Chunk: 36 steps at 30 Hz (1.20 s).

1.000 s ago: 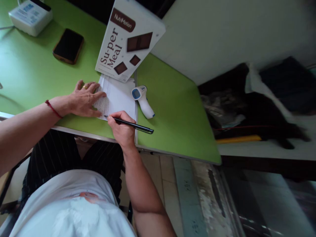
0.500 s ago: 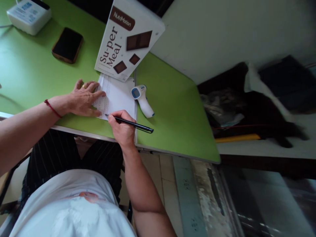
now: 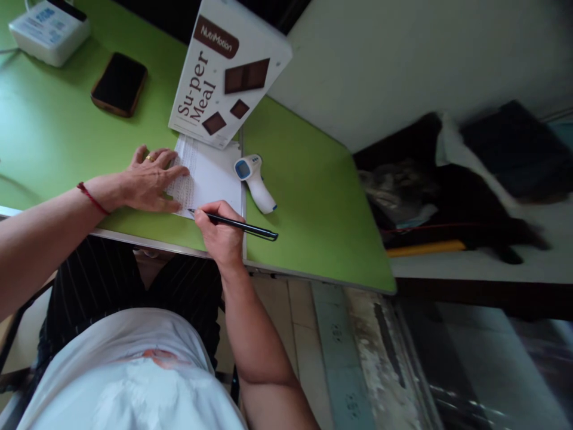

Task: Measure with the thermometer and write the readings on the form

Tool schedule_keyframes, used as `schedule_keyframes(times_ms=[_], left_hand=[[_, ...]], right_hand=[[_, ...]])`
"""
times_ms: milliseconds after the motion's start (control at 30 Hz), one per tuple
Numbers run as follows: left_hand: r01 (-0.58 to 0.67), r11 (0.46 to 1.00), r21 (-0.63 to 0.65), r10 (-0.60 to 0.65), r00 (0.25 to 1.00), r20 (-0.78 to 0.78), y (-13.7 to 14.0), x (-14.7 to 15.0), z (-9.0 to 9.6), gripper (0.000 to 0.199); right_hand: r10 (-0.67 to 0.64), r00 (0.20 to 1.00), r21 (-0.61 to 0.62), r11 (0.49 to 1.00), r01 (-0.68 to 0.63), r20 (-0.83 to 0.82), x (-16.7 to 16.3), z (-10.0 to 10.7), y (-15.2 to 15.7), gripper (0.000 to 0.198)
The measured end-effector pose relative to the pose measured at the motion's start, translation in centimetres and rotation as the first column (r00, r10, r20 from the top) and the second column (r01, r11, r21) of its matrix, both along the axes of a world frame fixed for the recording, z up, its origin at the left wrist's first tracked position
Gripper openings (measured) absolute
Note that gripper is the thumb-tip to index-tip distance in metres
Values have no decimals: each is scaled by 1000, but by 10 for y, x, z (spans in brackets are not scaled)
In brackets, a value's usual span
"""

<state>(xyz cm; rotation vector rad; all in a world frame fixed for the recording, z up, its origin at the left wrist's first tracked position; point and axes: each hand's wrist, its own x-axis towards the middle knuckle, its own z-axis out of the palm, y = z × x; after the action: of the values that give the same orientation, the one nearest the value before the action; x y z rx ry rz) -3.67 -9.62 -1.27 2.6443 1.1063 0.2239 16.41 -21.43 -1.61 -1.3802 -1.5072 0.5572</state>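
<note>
A white printed sheet of paper (image 3: 213, 178) lies on the green table (image 3: 308, 197) near its front edge. My left hand (image 3: 150, 180) rests flat on the sheet's left part, fingers spread, a ring on one finger. My right hand (image 3: 220, 233) grips a black pen (image 3: 242, 226), and the pen's tip touches the sheet's lower edge. A white box (image 3: 226, 71) printed "Su-per Meal" leans over the sheet's far end.
A white and blue infrared thermometer (image 3: 254, 182) lies just right of the sheet. A dark phone (image 3: 119, 83) and a white device (image 3: 49, 30) sit at the table's far left. Dark bags (image 3: 452, 185) lie on a bench to the right.
Both hands keep their places on the sheet. The view has shifted slightly, so everything sits a little further left in the picture.
</note>
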Motion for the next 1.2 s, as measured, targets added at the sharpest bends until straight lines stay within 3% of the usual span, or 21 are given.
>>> schedule_keyframes(times_ms=[300, 500, 1200], left_hand=[[16, 999, -27, -17, 1000, -20, -2, -4, 3, 96], [11, 999, -40, -11, 1000, 12, -11, -5, 17, 89], [29, 999, -22, -28, 999, 41, -10, -5, 18, 88]], right_hand=[[-78, 996, 31, 996, 79, -37, -1, 0, -3, 22], [-41, 999, -22, 999, 40, -33, 0, 0, 0, 22], [-44, 998, -12, 999, 43, -51, -2, 2, -1, 21]])
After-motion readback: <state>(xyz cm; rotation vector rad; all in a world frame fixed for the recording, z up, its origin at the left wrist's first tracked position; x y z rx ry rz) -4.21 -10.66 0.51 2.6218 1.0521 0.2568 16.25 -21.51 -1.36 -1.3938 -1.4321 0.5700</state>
